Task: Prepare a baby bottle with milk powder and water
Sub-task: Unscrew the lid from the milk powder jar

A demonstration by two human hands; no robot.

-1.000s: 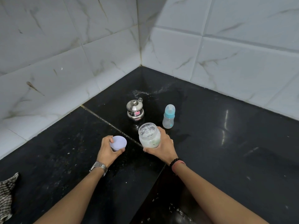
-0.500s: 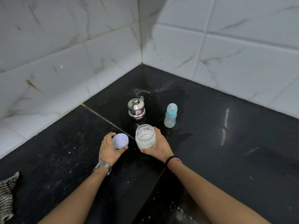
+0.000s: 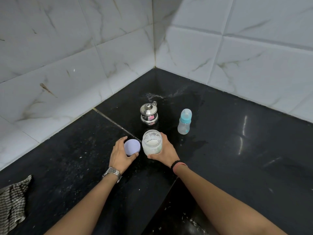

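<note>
An open glass jar with white milk powder in its bottom stands on the black counter. My right hand grips its right side. Just left of the jar, my left hand holds the round lilac lid between thumb and fingers, low over the counter. A clear baby bottle with a teal collar and a cap stands upright behind and to the right of the jar. A small lidded steel pot stands behind the jar.
White tiled walls meet in a corner behind the pot. A striped cloth lies at the counter's left front. A seam crosses the counter between the slabs. Water marks spot the surface near the bottle.
Both hands have drawn slightly nearer to me and lower, bringing jar and lid down toward the counter. The lid has stayed off the jar; bottle and pot have not moved.
</note>
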